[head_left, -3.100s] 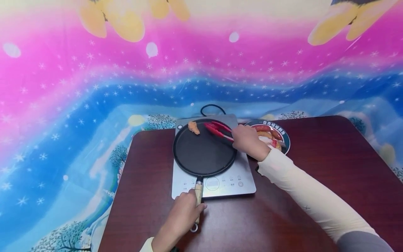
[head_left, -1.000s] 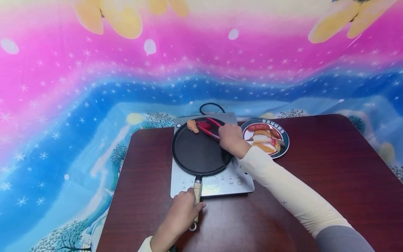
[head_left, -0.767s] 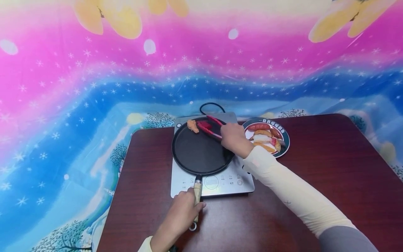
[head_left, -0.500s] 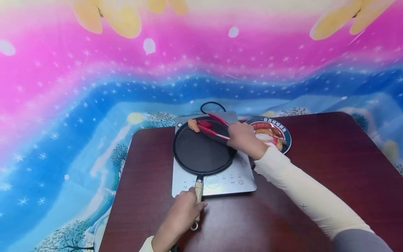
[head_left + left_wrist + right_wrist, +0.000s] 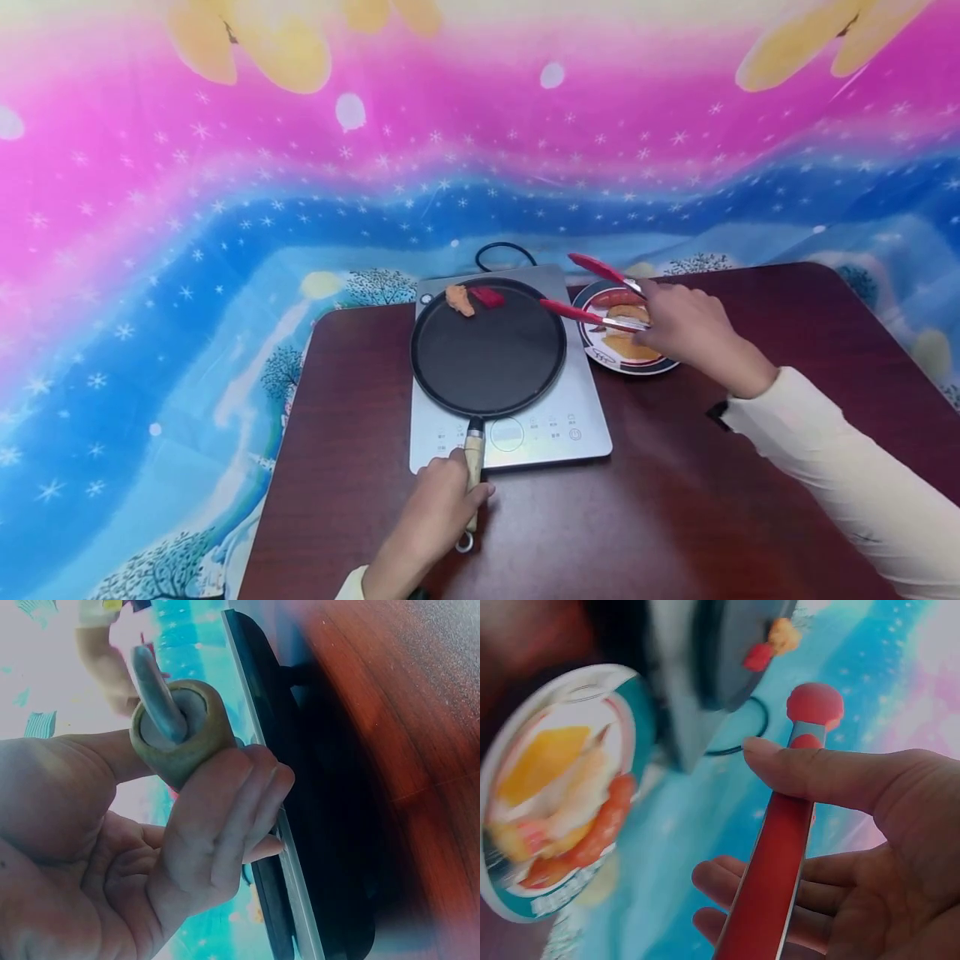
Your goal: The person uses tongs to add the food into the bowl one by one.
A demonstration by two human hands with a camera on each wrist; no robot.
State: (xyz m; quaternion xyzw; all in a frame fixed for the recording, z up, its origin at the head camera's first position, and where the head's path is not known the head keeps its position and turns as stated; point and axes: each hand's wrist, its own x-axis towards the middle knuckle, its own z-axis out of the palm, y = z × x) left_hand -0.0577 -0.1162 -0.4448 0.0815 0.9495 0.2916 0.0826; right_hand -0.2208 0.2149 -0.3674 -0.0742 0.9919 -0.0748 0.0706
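My left hand [image 5: 442,496] grips the pale wooden handle [image 5: 180,735] of a flat black frying pan [image 5: 487,367]; its end ring shows close up in the left wrist view. Near the pan's far rim lie a tan, fried-looking piece [image 5: 460,301] and a dark red piece [image 5: 488,297], side by side. My right hand [image 5: 693,329] holds red-tipped tongs [image 5: 769,870], arms spread with nothing between the tips, above the plate [image 5: 633,368] and the pan's right edge. On that plate are sausages [image 5: 611,817] and other food, partly covered by the tongs and hand.
Under the pan is a silver induction cooker [image 5: 592,429] with a control panel along its front. A black cable [image 5: 506,245] loops behind it. Everything stands on a dark red-brown table [image 5: 352,400], with a patterned cloth [image 5: 450,150] hanging behind.
My right hand has drawn the tongs rightward from the pan to over the plate. The red piece, between the tong tips before, now lies free in the pan. My left hand keeps its grip.
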